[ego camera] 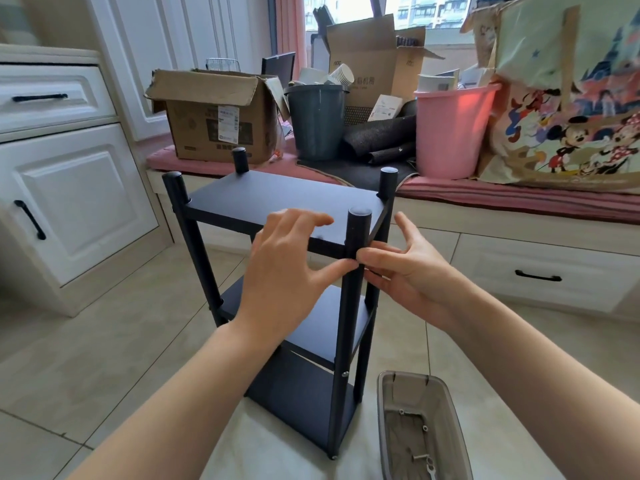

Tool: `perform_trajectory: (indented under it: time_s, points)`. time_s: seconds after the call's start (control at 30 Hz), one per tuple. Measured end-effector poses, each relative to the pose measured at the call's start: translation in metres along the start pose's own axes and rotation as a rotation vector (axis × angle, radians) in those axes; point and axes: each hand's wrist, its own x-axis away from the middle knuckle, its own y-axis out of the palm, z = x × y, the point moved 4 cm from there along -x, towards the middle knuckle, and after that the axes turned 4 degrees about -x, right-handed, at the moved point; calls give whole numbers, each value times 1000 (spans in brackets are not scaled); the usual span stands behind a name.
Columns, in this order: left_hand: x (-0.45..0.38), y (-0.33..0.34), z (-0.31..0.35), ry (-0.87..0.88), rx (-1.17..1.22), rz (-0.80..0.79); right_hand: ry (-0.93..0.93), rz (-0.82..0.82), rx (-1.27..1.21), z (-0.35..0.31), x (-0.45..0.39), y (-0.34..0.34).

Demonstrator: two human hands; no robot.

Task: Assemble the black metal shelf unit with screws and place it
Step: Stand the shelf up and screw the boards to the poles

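Here the shelf (294, 271) stands upright on the tiled floor (104, 341), three boards already between four posts, so it looks close to done. Both hands meet at the near post (356, 237), right where the top board joins it. The left hand (287, 268) lies flat over the board's front edge, fingers spread and fairly straight, its thumb tip pressing on the post; I take that as steadying the frame. The right hand (405, 268) comes in from the other side, thumb and forefinger narrowed to a pinch at the same joint, the other fingers loose. Probably a screw is being started there, though I cannot see one between the fingertips. Below the right wrist, well apart from the fingers, a clear tray (419, 427) holds a few spare screws (424, 457), within easy reach.
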Motion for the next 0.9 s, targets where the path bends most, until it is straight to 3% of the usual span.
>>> perform_trajectory:
  time_s: [0.27,0.63,0.9]
  points:
    - [-11,15,0,91,30,-153,24,-57,52,-3,4,-1]
    - [-15,16,1,50,27,-80,198,121,-205,-3,-5,-3]
    - [-13,19,4,65,32,-51,159,119,-144,1,-8,-15]
